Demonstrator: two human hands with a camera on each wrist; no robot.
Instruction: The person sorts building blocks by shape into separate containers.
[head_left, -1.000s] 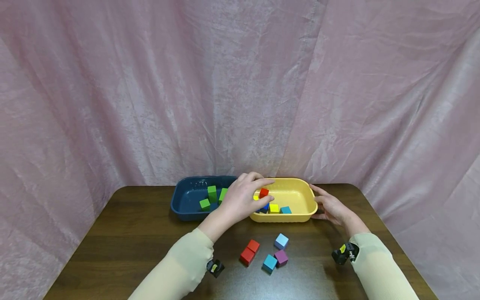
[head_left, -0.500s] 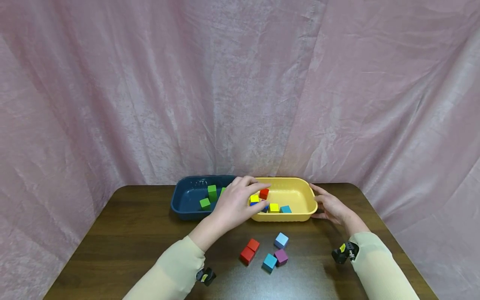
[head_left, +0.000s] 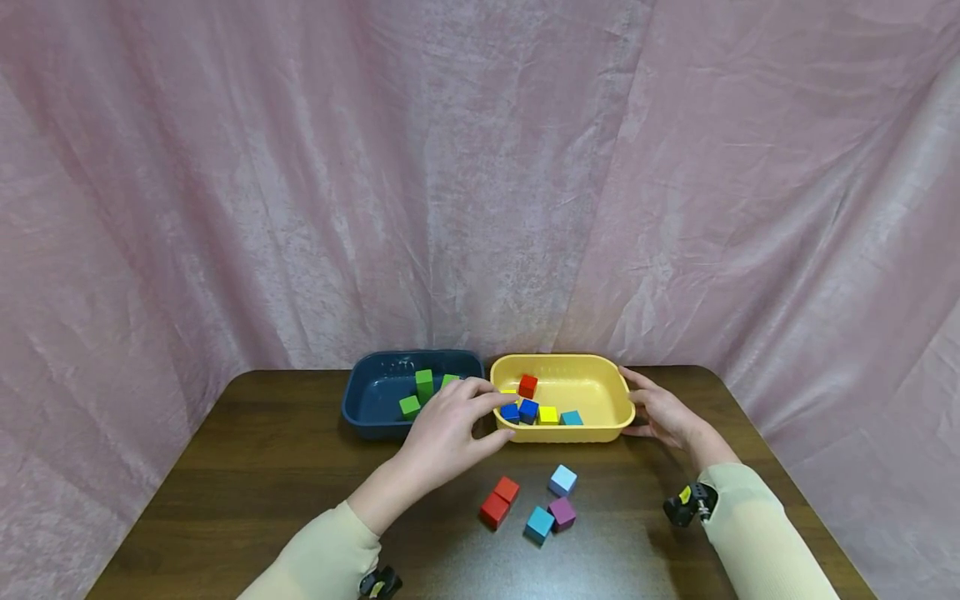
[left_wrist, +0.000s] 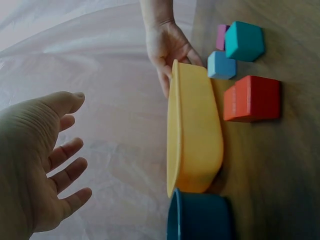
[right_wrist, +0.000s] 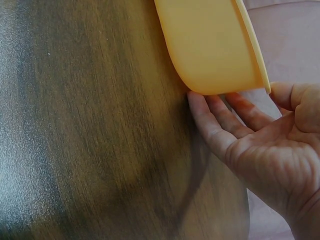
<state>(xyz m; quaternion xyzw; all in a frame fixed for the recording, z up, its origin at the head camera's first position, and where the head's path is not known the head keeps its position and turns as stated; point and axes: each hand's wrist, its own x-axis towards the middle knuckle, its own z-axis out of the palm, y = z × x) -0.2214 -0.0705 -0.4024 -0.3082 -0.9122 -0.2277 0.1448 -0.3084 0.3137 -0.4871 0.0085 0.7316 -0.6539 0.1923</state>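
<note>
My left hand (head_left: 450, 421) hovers over the front gap between the two trays, thumb and fingers apart, holding nothing. Its spread fingers (left_wrist: 70, 152) also show in the left wrist view. At the right end of the yellow tray (head_left: 600, 396), my right hand (head_left: 663, 417) touches the wall with its fingertips, the thumb by the rim. Inside that tray lie a red cube (head_left: 528, 386), blue cubes (head_left: 528, 411), yellow cubes (head_left: 547, 416) and a teal cube (head_left: 572, 419). Green blocks (head_left: 424, 385) sit in the navy tray (head_left: 378, 392), partly hidden by my left hand.
On the brown table (head_left: 247, 467), in front of the trays, are two red cubes (head_left: 494, 510), a light blue cube (head_left: 562, 481), a purple cube (head_left: 562, 514) and a teal cube (head_left: 539, 525). A pink curtain (head_left: 480, 183) hangs behind the table.
My left hand has drawn back from above the yellow tray, moving left and toward me, uncovering the blue cubes. The right hand has stayed at the tray's end.
</note>
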